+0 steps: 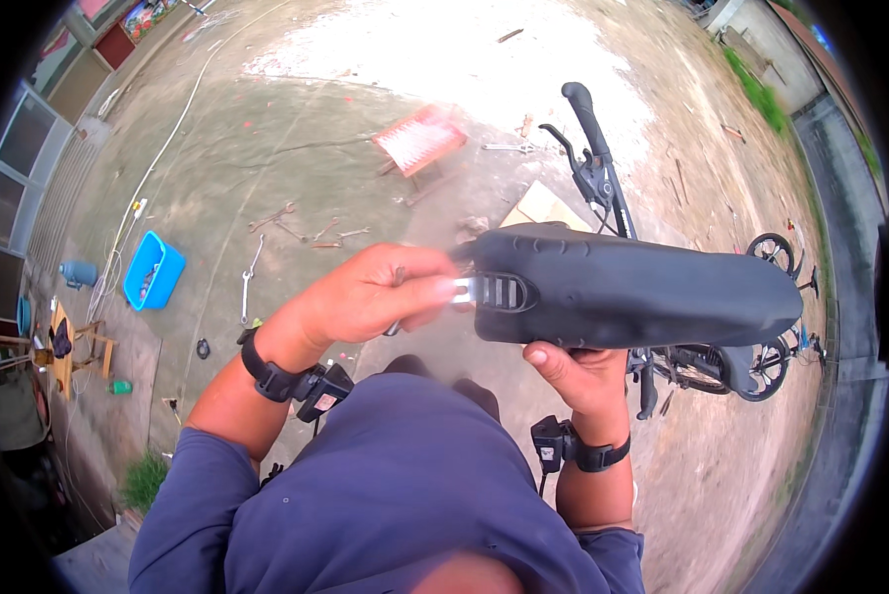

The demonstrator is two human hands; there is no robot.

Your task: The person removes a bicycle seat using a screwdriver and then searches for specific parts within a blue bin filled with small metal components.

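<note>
A long, black, curved piece that looks like a bicycle mudguard (652, 287) lies crosswise in front of my body. My right hand (585, 376) supports it from below, with the thumb against its near edge and the other fingers hidden underneath. At the left end of the mudguard is a ribbed, slotted insert (505, 293). My left hand (385, 294) pinches a small silver metal piece (463, 290) right by that insert. Whether the metal piece is joined to the mudguard I cannot tell.
Behind the mudguard rises a bicycle handlebar (591, 124); another bicycle's wheel (766, 368) shows at right. A low red-and-white stool (419, 141) stands ahead. Several wrenches (249, 282) lie on the ground at left, near a blue plastic bin (155, 272).
</note>
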